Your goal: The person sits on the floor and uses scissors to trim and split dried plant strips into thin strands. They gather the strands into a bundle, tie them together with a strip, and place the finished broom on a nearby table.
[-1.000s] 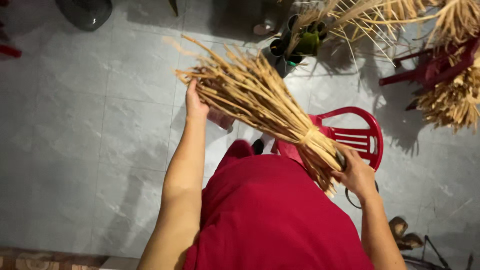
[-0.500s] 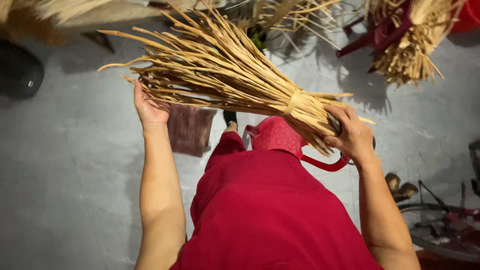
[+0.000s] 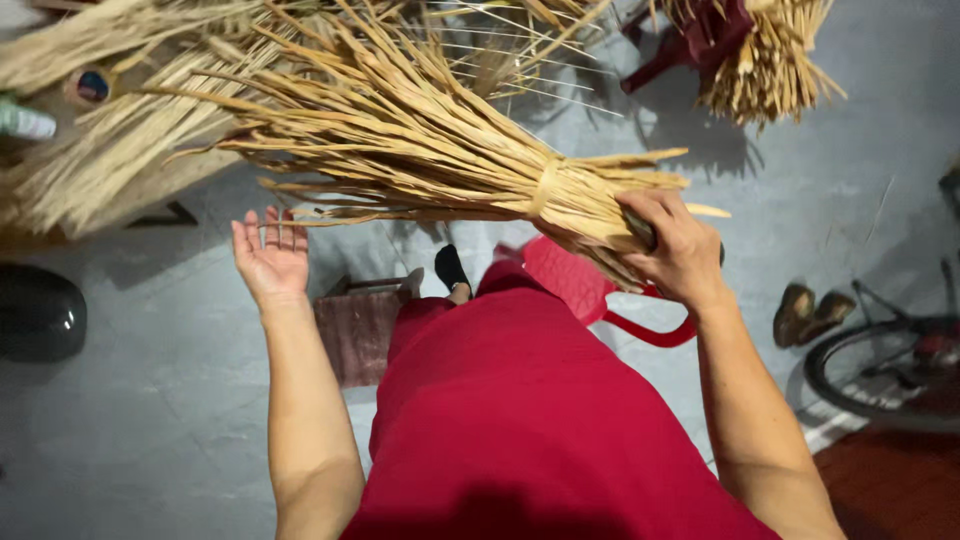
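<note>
My right hand (image 3: pixel 672 248) grips the bound end of a bundle of dry straw-coloured leaf strips (image 3: pixel 420 150), tied with a strip band near the grip. The loose ends fan out to the upper left. My left hand (image 3: pixel 270 255) is open, palm up, just below the fanned strips and apart from them. I wear a red garment (image 3: pixel 520 420) that fills the lower middle of the view.
A red plastic stool (image 3: pixel 600 300) stands below the bundle. More dry strip piles (image 3: pixel 90 160) lie at the left, another bundle (image 3: pixel 760 60) on a dark red chair top right. A brown cloth-topped box (image 3: pixel 350 330), black helmet (image 3: pixel 40 315), shoes (image 3: pixel 810 310) and a bicycle wheel (image 3: pixel 880 375) sit around.
My left hand has let go of the fanned strips and dropped below them, palm open. The bundle has swung to lie more level, and the view has shifted left.
</note>
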### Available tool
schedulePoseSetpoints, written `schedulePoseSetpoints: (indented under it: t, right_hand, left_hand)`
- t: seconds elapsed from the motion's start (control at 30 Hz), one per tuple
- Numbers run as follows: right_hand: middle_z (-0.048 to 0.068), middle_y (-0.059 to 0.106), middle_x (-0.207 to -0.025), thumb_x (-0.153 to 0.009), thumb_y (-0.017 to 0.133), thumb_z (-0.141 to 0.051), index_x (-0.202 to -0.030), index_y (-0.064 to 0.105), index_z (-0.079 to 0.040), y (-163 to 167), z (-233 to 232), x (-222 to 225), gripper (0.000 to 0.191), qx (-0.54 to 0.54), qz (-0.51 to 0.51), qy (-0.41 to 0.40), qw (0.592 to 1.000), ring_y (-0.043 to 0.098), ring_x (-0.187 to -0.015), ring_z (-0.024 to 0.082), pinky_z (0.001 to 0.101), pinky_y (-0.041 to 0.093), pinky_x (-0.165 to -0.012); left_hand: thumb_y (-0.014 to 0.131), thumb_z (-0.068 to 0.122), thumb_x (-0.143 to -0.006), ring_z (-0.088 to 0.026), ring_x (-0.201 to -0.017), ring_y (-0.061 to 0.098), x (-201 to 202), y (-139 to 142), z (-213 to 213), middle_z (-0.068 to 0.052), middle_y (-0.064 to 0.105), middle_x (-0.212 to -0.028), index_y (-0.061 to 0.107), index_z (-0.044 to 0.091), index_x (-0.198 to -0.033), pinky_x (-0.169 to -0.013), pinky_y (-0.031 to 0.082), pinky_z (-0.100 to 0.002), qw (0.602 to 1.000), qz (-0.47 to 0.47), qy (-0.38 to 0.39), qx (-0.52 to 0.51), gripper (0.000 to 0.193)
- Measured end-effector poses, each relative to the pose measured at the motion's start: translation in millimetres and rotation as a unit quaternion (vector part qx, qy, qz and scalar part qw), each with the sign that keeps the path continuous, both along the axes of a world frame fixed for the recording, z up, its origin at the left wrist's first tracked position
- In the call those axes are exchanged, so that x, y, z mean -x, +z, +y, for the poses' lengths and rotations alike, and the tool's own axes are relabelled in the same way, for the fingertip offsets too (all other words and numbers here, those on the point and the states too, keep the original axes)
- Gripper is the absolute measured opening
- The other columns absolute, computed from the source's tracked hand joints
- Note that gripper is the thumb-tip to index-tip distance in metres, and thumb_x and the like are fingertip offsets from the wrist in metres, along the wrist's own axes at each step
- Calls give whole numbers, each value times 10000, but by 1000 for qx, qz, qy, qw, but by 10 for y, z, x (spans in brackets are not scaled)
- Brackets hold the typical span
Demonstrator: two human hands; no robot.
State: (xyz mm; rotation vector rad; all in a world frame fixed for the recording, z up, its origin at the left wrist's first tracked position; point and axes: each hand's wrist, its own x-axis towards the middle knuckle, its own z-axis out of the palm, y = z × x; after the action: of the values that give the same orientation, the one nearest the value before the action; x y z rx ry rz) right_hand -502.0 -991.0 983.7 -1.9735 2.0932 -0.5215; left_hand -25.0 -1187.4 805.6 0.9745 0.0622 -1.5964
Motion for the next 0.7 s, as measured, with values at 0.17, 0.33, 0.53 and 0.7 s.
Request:
schedulePoseSetpoints:
  t: [0.17, 0.33, 0.53, 0.7]
  right_hand:
    - [66, 669, -1250, -714, 904, -165, -1353, 646, -182, 85, -303, 202, 689, 57, -1, -6, 998, 695, -1053, 286, 385, 569, -799]
    - [80, 675, -1256, -743, 912, -167, -1345, 645, -163, 125, -830, 518, 659, 101, -17, 7, 995, 696, -1057, 285, 383, 573, -816]
    - [81, 674, -1275, -807, 926, -160, -1364, 635, -153, -14, -1781, 1133, 627, 134, -31, 44, 990, 696, -1122, 290, 377, 584, -887]
    - [106, 672, -1303, -795, 964, -187, -1377, 637, -150, 13, -2864, 1790, 669, 146, -3, 106, 984, 701, -1104, 293, 370, 583, -881]
  left_hand:
    - [713, 402, -944, -243, -1164, 639, 248, 4, -311, -34, 677, -1243, 657, 194, -1205, -979, 521, -427, 999, -26, -45, -6, 338]
    - [680, 365, -943, -233, -1074, 649, 460, -71, -534, -23, 682, -1216, 678, 207, -1187, -919, 534, -425, 997, -25, -43, -56, 290]
    - [732, 287, -970, -204, -1076, 667, 695, -159, -853, -3, 705, -1223, 635, 199, -1167, -931, 533, -418, 995, -37, 24, -88, 237]
    - [735, 273, -930, -199, -1042, 680, 1118, -131, -1259, -4, 707, -1152, 688, 190, -1203, -902, 542, -407, 988, -67, 54, -127, 289]
